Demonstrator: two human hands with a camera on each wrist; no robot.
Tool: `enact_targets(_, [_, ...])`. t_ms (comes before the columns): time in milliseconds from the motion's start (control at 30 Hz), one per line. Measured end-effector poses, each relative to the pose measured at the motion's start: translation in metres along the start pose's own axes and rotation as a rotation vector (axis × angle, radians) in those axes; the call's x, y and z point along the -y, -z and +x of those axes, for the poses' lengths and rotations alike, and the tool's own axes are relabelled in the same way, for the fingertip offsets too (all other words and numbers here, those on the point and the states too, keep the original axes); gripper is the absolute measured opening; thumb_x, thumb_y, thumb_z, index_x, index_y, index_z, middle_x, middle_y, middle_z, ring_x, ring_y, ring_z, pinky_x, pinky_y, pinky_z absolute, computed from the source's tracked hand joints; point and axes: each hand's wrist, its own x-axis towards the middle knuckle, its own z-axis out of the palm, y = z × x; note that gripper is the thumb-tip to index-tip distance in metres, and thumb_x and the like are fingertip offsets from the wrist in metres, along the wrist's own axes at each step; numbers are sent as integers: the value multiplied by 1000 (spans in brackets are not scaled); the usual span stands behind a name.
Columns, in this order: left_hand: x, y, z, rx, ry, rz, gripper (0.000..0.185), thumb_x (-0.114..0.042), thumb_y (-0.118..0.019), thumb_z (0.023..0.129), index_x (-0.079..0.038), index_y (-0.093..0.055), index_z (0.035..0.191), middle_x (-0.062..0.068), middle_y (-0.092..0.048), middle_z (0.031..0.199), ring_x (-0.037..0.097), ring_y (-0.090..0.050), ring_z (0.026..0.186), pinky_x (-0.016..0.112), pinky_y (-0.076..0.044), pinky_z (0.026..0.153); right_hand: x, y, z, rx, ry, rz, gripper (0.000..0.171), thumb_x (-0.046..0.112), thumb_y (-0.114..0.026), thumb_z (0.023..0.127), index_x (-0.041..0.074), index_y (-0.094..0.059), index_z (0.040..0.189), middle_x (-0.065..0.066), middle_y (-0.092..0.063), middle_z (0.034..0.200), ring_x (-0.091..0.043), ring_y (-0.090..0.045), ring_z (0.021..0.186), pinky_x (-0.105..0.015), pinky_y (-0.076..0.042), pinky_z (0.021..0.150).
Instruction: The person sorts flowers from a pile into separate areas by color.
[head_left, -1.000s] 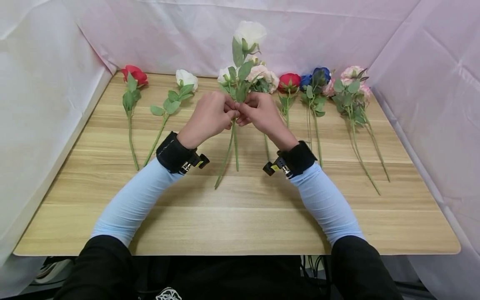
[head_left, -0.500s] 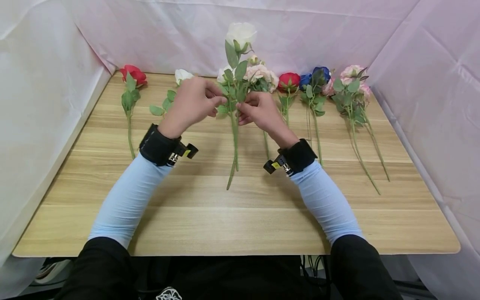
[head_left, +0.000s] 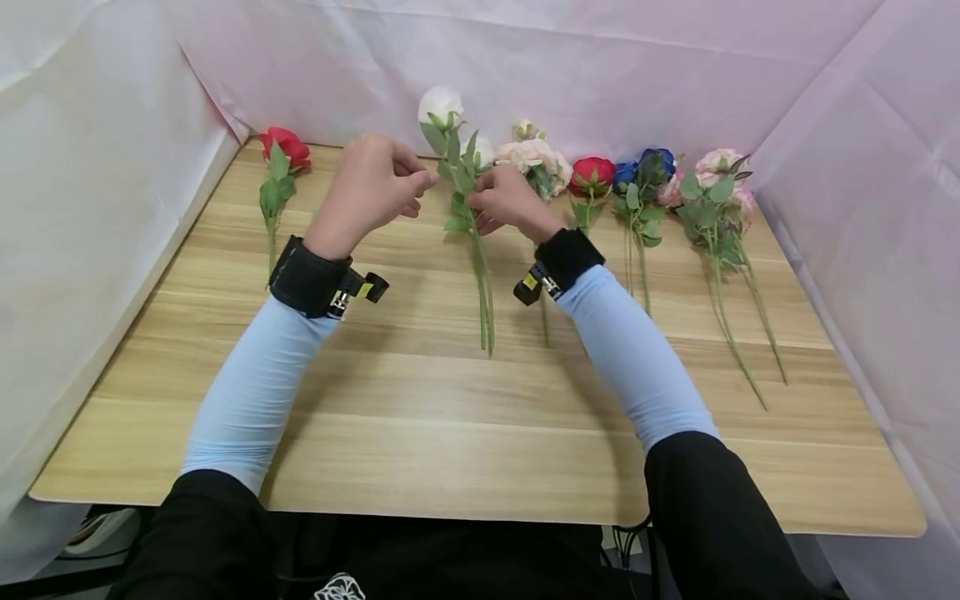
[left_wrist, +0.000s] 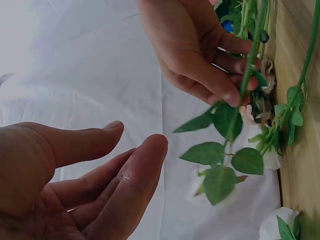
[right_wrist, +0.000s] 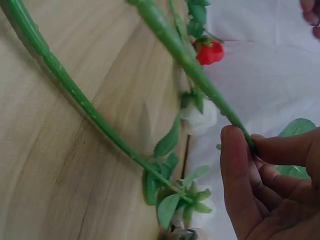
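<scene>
A white artificial rose (head_left: 440, 105) leans to the left near the back of the table. My right hand (head_left: 510, 200) pinches its green stem (right_wrist: 200, 75) between thumb and fingertips, just below the leaves (left_wrist: 218, 165). The stem's lower end points toward the front. A second white rose (head_left: 480, 152) lies close behind, partly covered by the held one. To the left, my left hand (head_left: 371, 192) is held in the air with nothing in it. In the left wrist view a gap shows between its thumb and its fingers (left_wrist: 145, 165).
At the far left of the wooden table (head_left: 420, 450) lies a red rose (head_left: 285, 148). Right of the hands are pale pink flowers (head_left: 534, 158), another red rose (head_left: 592, 173), blue roses (head_left: 657, 165) and pink flowers (head_left: 718, 162). White cloth (head_left: 600, 67) walls the back and sides.
My left hand has let go of the stem and moved left. The white rose has come lower and tilted left, with my right hand still pinching its stem. The head view has shifted slightly.
</scene>
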Motion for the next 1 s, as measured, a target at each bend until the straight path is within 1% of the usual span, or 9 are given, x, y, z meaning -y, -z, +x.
enact_targets(33, [1,0,1,1,7,-1,25,-26,-69,100,-6,-79,109,13,-79,101,10,-75,64,23,-57,65,0,-1,4,4,-7,-25,33,11,-57,104,10,-44,74,-20,-67,98,-21,-70,71,-46,-63,85])
enact_targets(133, [5,2,5,14,53,-7,25,-26,-68,100,-6,-79,112,12,-78,104,10,-75,66,22,-58,66,2,-5,11,-6,-40,-105,37,10,-56,103,12,-43,69,-15,-66,79,-26,-71,70,-48,-63,84])
enact_targets(233, [14,5,11,31,119,-31,29,-28,-68,100,-5,-78,115,12,-75,110,18,-78,76,24,-61,70,4,-8,15,-33,-97,-178,41,9,-52,102,15,-36,65,-5,-53,56,-29,-71,69,-47,-63,81])
enact_targets(267, [17,6,13,36,144,-32,30,-29,-68,100,-5,-77,116,12,-75,111,17,-78,76,24,-61,72,4,-9,16,-40,-112,-196,41,8,-50,102,15,-34,65,-2,-47,51,-29,-71,69,-47,-63,81])
enact_targets(400, [31,9,21,44,202,9,35,-33,-69,100,-6,-78,118,14,-76,116,14,-78,76,23,-60,74,0,-13,23,-43,-155,-264,41,10,-48,103,15,-37,64,0,-44,50,-28,-70,69,-44,-64,79])
enact_targets(533, [39,11,24,50,216,60,36,-35,-68,100,-5,-78,118,14,-76,118,10,-77,72,21,-56,72,-4,-16,27,-52,-179,-304,42,11,-50,103,15,-41,62,-1,-47,50,-29,-71,67,-42,-64,77])
enact_targets(767, [44,17,23,43,239,78,38,-36,-68,99,-7,-76,121,14,-76,119,14,-79,77,23,-53,81,-12,-19,33,-102,-200,-298,42,9,-51,101,15,-35,62,1,-42,47,-25,-69,61,-39,-64,70])
enact_targets(867, [46,19,23,36,235,94,39,-37,-68,99,-7,-76,122,15,-77,117,12,-78,75,23,-51,80,-14,-20,33,-116,-210,-296,42,8,-50,101,16,-35,62,0,-43,49,-28,-70,64,-41,-64,71])
enact_targets(1000, [48,19,22,28,228,98,38,-36,-68,99,-5,-77,120,16,-77,115,10,-78,71,22,-51,77,-13,-20,33,-104,-236,-340,41,12,-52,102,15,-40,62,-2,-47,51,-31,-71,69,-40,-63,72])
